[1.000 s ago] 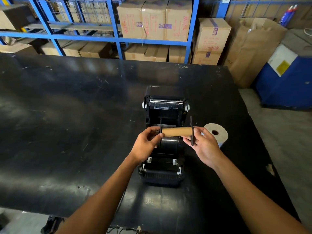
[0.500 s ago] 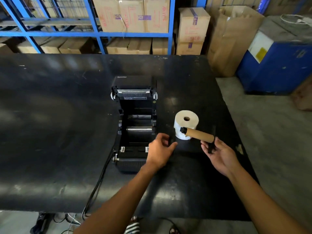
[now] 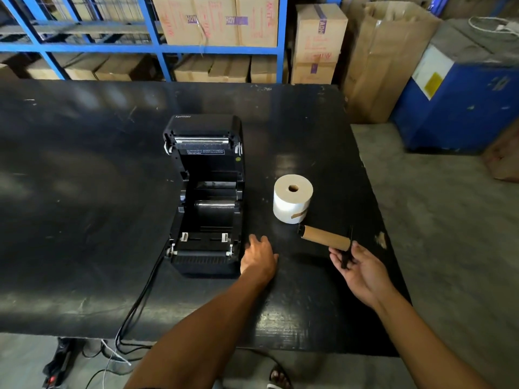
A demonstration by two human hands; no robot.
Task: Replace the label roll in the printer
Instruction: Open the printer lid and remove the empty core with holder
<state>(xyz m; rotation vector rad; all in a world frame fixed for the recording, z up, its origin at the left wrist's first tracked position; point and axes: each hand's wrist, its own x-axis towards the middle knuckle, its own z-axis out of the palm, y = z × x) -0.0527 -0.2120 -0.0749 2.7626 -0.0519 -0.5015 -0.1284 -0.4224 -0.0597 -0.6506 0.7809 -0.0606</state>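
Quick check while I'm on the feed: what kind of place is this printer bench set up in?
Most likely a warehouse or stockroom. Blue steel shelving behind the black worktable is stacked with taped brown cardboard cartons, more cartons stand on the bare concrete floor, and the open black label printer suits a packing station.

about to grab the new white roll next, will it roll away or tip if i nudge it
The white roll stands on its flat end on the table, hole up, so it probably won't roll. It looks wide for its height, so tipping seems unlikely; a nudge would likely slide it. It looks fully wound, so probably fairly heavy for its size.
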